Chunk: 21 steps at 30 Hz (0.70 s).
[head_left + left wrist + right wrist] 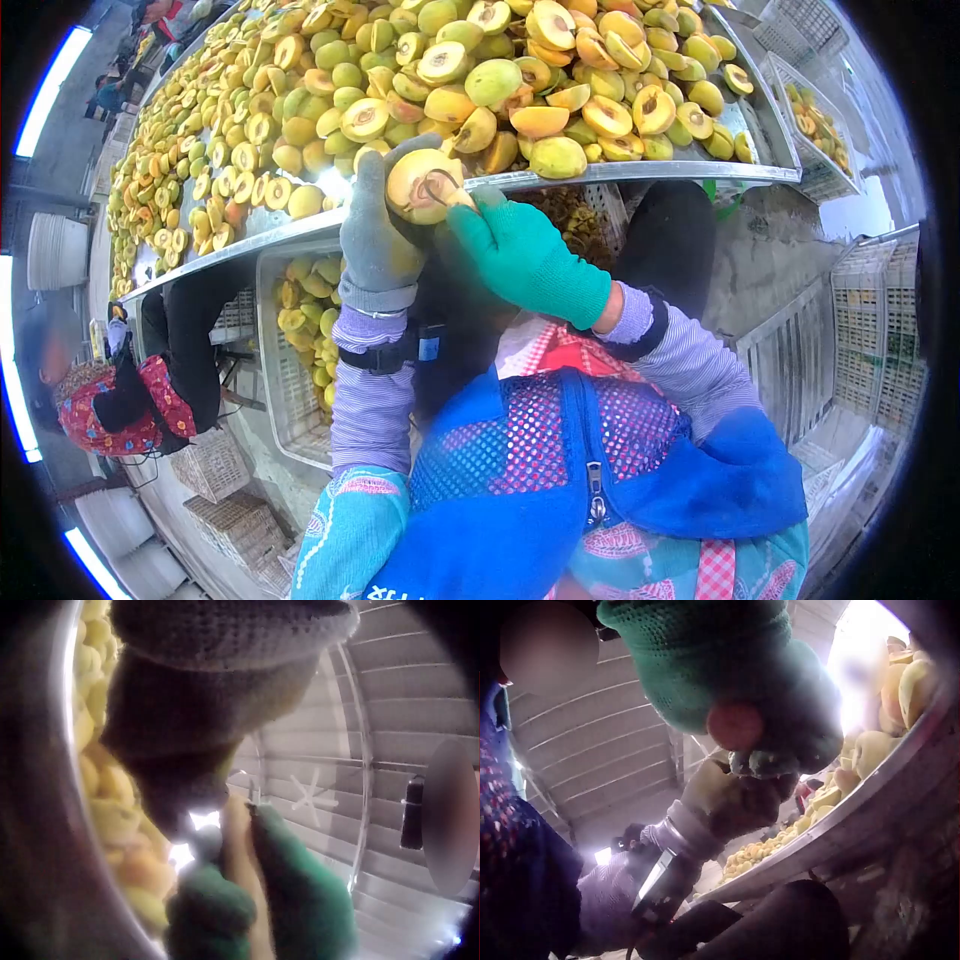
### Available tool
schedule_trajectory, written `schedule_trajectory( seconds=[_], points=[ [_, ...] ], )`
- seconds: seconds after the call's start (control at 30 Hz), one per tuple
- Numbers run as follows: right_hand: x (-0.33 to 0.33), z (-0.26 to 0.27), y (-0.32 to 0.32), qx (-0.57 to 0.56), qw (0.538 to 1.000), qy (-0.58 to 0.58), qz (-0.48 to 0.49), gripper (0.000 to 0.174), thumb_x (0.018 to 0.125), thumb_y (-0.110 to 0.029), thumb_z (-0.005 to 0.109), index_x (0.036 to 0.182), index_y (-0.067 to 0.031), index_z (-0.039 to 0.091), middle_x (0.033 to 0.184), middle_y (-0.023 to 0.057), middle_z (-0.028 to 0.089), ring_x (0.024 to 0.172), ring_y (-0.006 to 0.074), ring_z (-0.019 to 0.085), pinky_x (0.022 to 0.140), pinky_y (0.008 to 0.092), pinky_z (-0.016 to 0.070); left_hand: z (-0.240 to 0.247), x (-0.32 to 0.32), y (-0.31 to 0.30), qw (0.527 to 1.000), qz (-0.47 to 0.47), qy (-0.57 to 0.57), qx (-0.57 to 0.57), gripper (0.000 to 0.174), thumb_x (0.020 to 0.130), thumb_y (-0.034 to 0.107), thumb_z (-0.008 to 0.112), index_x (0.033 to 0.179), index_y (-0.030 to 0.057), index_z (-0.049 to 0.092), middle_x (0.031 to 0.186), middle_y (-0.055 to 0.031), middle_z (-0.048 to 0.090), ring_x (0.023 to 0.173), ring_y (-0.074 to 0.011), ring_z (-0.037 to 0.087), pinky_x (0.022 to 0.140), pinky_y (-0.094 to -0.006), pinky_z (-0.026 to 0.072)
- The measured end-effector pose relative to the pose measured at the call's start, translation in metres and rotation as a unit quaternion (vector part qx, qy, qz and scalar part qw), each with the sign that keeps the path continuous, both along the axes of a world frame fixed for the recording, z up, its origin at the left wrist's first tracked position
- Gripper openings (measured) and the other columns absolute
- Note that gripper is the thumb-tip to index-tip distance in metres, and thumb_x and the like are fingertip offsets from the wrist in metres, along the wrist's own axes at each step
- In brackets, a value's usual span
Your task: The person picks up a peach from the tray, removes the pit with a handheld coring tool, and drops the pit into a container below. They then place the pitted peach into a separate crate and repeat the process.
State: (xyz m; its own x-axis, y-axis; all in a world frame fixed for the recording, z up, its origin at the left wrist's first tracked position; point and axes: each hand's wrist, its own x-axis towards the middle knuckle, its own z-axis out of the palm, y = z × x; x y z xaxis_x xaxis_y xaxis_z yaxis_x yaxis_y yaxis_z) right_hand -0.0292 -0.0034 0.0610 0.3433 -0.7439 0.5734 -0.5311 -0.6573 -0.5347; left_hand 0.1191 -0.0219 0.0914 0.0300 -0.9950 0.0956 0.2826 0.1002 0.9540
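In the head view my left hand [380, 240], in a grey glove, grips a halved peach [408, 182] with its cut face turned up. My right hand [530, 252], in a green knitted glove, holds a pitting tool by its pale wooden handle [241, 862]. The tool's thin curved metal end [437, 186] lies at the centre of the cut face, by the pit. From the right wrist, the round butt of the handle [735, 726] sticks out of the green glove. Both hands are just above the near edge of a metal table [640, 176] heaped with halved peaches [495, 82].
Under the table stand a pale crate [270, 370] of peach halves and another holding dark brown bits [575, 225]. Plastic crates [875, 320] are stacked at the right. A person in a red flowered top [125, 405] sits at the left.
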Motion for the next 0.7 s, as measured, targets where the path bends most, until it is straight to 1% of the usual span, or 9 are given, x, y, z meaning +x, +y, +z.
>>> schedule_trajectory(
  seconds=[0.03, 0.17, 0.33, 0.43, 0.5, 0.53, 0.57, 0.67, 0.7],
  points=[
    [0.002, -0.001, 0.001, 0.038, 0.999, -0.025, -0.003, 0.029, 0.094, -0.028, 0.049, 0.096, 0.0001, 0.052, 0.070, 0.0230, 0.058, 0.064, 0.0417, 0.058, 0.053, 0.0503, 0.0448, 0.005, -0.001, 0.003, 0.996, -0.024, 0.073, 0.040, 0.026, 0.094, 0.016, 0.052, 0.114, -0.0014, 0.056, 0.101, -0.0106, 0.063, 0.089, -0.0177, 0.062, 0.076, -0.0275, 0.0518],
    [0.008, -0.008, 0.008, 0.097, 0.994, -0.045, -0.009, 0.031, 0.095, -0.028, 0.048, 0.101, 0.0018, 0.053, 0.072, 0.0246, 0.057, 0.068, 0.0417, 0.059, 0.054, 0.0507, 0.0442, -0.018, -0.006, -0.001, 0.973, 0.082, -0.205, -0.072, 0.047, 0.100, 0.037, 0.038, 0.114, -0.0042, 0.056, 0.101, -0.0116, 0.063, 0.087, -0.0178, 0.061, 0.076, -0.0277, 0.0508],
    [0.021, -0.006, 0.019, 0.078, 0.988, -0.130, -0.008, 0.032, 0.095, -0.028, 0.047, 0.102, 0.0024, 0.055, 0.067, 0.0257, 0.054, 0.065, 0.0420, 0.056, 0.054, 0.0488, 0.0440, -0.033, -0.016, 0.000, 0.937, 0.194, -0.263, -0.122, 0.026, 0.088, 0.015, 0.056, 0.108, -0.0023, 0.058, 0.098, -0.0125, 0.063, 0.079, -0.0208, 0.062, 0.068, -0.0278, 0.0506],
    [0.025, -0.019, 0.022, -0.056, 0.995, -0.073, -0.046, 0.024, 0.089, -0.015, 0.054, 0.108, -0.0001, 0.055, 0.081, 0.0148, 0.056, 0.066, 0.0272, 0.055, 0.056, 0.0366, 0.0447, -0.033, -0.019, 0.000, 0.934, 0.202, -0.260, -0.136, 0.024, 0.090, 0.017, 0.057, 0.104, -0.0019, 0.060, 0.094, -0.0105, 0.064, 0.072, -0.0186, 0.060, 0.062, -0.0267, 0.0494],
    [0.025, -0.021, 0.024, 0.092, 0.979, -0.180, 0.018, 0.022, 0.089, -0.019, 0.054, 0.103, -0.0022, 0.055, 0.079, 0.0092, 0.056, 0.060, 0.0194, 0.053, 0.052, 0.0314, 0.0430, -0.020, -0.020, 0.004, 0.968, 0.161, -0.176, -0.083, 0.029, 0.094, 0.025, 0.053, 0.101, -0.0019, 0.062, 0.089, -0.0079, 0.064, 0.069, -0.0149, 0.058, 0.059, -0.0252, 0.0478],
    [0.023, -0.008, 0.026, 0.320, 0.883, -0.328, 0.097, 0.027, 0.093, -0.030, 0.050, 0.095, -0.0032, 0.055, 0.069, 0.0088, 0.054, 0.052, 0.0188, 0.052, 0.046, 0.0318, 0.0411, -0.008, -0.021, 0.008, 0.988, 0.121, -0.090, -0.024, 0.032, 0.095, 0.028, 0.051, 0.099, -0.0017, 0.063, 0.086, -0.0067, 0.063, 0.067, -0.0132, 0.057, 0.058, -0.0243, 0.0470],
    [0.022, 0.001, 0.028, 0.520, 0.707, -0.448, 0.167, 0.039, 0.096, -0.041, 0.047, 0.087, -0.0041, 0.054, 0.058, 0.0084, 0.052, 0.044, 0.0182, 0.050, 0.040, 0.0322, 0.0392, -0.003, -0.021, 0.010, 0.996, 0.079, -0.003, 0.037, 0.036, 0.096, 0.031, 0.049, 0.097, -0.0015, 0.064, 0.082, -0.0055, 0.063, 0.065, -0.0115, 0.056, 0.057, -0.0234, 0.0461],
    [0.017, 0.008, 0.030, 0.618, 0.578, -0.495, 0.198, 0.041, 0.096, -0.044, 0.046, 0.081, -0.0062, 0.051, 0.057, 0.0034, 0.050, 0.041, 0.0127, 0.045, 0.037, 0.0288, 0.0360, -0.010, -0.016, 0.009, 0.991, 0.074, -0.111, -0.028, 0.032, 0.094, 0.029, 0.052, 0.096, -0.0006, 0.064, 0.077, -0.0050, 0.063, 0.065, -0.0116, 0.057, 0.057, -0.0232, 0.0454],
    [0.019, 0.008, 0.031, 0.594, 0.624, -0.479, 0.169, 0.041, 0.096, -0.045, 0.046, 0.082, -0.0064, 0.051, 0.057, 0.0036, 0.050, 0.042, 0.0132, 0.046, 0.037, 0.0289, 0.0365, -0.013, -0.015, 0.008, 0.984, 0.076, -0.151, -0.049, 0.029, 0.093, 0.027, 0.054, 0.096, -0.0005, 0.063, 0.078, -0.0055, 0.064, 0.066, -0.0133, 0.058, 0.059, -0.0243, 0.0464]
  ],
)
